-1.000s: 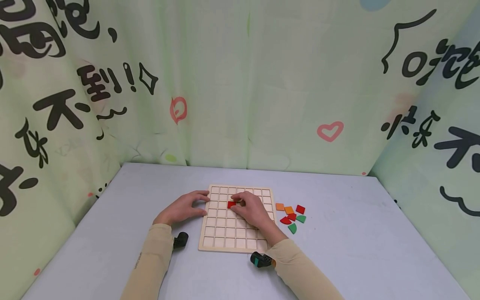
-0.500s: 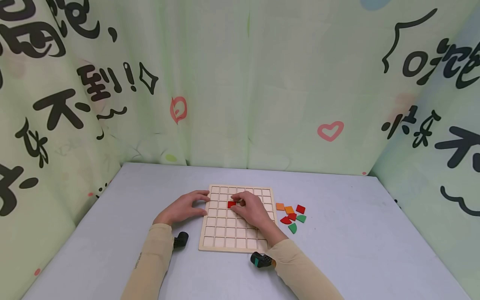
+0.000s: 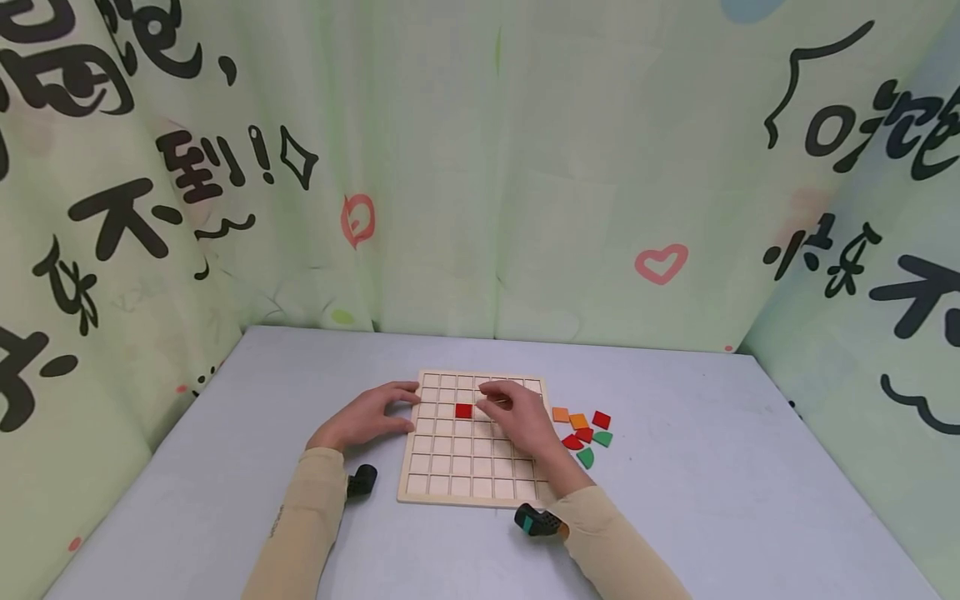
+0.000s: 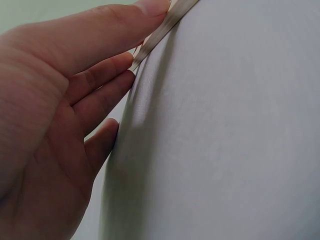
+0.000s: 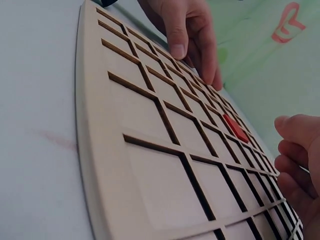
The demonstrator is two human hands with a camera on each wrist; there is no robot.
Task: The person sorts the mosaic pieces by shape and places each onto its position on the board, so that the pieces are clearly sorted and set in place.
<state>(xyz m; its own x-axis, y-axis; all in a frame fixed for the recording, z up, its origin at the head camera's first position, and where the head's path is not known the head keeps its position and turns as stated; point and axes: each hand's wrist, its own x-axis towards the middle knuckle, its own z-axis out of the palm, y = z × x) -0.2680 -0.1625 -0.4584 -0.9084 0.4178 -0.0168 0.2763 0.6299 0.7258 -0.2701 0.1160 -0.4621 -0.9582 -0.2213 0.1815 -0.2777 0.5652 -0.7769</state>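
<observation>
A wooden grid board (image 3: 438,485) lies on the table. One red square tile (image 3: 463,411) sits in its upper-left part; the right wrist view shows this tile (image 5: 235,128) lying within the grid. My left hand (image 3: 366,417) rests at the board's left edge, its thumb and fingertips touching the rim, fingers fairly straight. Over the board, just right of the red tile, hovers my right hand (image 3: 521,418). Its fingers are loosely bent, a gap shows between thumb and forefinger, and it holds nothing.
Right of the board lies a loose group of pieces: orange squares (image 3: 560,414), red squares (image 3: 602,419), a red rounded piece (image 3: 572,442) and green quarter-round pieces (image 3: 586,457). The white table (image 3: 720,500) is bounded by a printed curtain (image 3: 450,208).
My right hand has let go of the red square tile and moved a little to the right, leaving it on the board. The left hand has stayed in place.
</observation>
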